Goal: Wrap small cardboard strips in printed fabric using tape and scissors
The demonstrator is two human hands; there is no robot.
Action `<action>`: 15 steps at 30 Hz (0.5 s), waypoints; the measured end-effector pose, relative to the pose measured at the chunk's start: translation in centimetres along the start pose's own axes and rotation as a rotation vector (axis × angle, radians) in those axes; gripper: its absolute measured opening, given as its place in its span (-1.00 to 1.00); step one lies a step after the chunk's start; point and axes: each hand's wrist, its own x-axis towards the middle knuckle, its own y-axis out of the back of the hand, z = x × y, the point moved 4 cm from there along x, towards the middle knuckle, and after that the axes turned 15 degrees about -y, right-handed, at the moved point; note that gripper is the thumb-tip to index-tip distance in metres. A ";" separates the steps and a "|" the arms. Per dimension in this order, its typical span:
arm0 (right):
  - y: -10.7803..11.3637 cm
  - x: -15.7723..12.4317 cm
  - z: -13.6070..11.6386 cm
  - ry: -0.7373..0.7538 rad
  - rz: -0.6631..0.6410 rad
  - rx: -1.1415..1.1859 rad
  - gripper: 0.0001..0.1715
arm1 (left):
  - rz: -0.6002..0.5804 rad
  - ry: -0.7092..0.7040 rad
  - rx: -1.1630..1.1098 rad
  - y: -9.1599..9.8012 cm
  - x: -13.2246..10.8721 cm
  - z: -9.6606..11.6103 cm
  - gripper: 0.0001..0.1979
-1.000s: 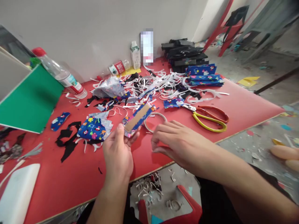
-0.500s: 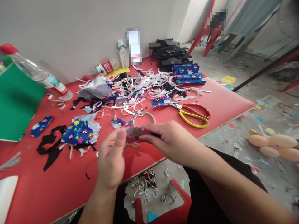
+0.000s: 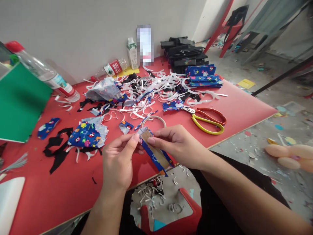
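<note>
Between my hands is a cardboard strip edged with blue printed fabric (image 3: 158,157), its brown middle facing up and its lower end tilted toward me. My left hand (image 3: 119,156) pinches the far end, thumb on top. My right hand (image 3: 174,142) grips the right edge near that same end. Just beyond my fingers a roll of white tape (image 3: 154,121) lies on the red table (image 3: 80,192). Scissors with one red and one yellow handle (image 3: 207,125) rest to the right, their blades by a blue fabric scrap (image 3: 173,105). A larger blue printed piece (image 3: 85,134) sits left.
White peeled strips (image 3: 156,85) and black scraps pile across the table's back. Stacks of black pieces (image 3: 184,52) and blue printed pieces (image 3: 204,76) stand at back right. A plastic bottle (image 3: 57,85), a carton (image 3: 132,54) and a phone (image 3: 145,44) are near the wall.
The covered strip has turned from nearly edge-on to showing its brown cardboard face, its free end swinging down toward me. Both hands keep hold. The view has shifted slightly.
</note>
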 end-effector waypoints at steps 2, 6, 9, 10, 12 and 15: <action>-0.2 -0.1 0.2 -0.028 0.023 -0.006 -0.58 | -0.027 -0.272 0.227 0.2 -0.3 0.9 -0.90; -0.4 -0.6 -0.1 0.018 0.021 0.076 -0.53 | -0.222 -0.905 0.618 -0.1 -1.6 3.0 -0.62; -0.3 -0.9 -0.3 0.063 0.011 0.107 -0.50 | -0.363 -1.094 0.681 -0.1 -2.0 3.5 -0.55; -0.2 -1.0 -0.4 0.073 -0.004 0.118 -0.53 | -0.399 -1.111 0.680 -0.1 -2.1 3.6 -0.56; -0.1 -1.1 -0.5 0.086 -0.053 0.142 -0.58 | -0.411 -1.105 0.624 -0.3 -2.3 3.7 -0.63; 0.0 -1.4 -0.8 0.109 -0.115 0.115 -0.58 | -0.154 -0.876 0.317 -0.1 -2.2 3.6 -0.75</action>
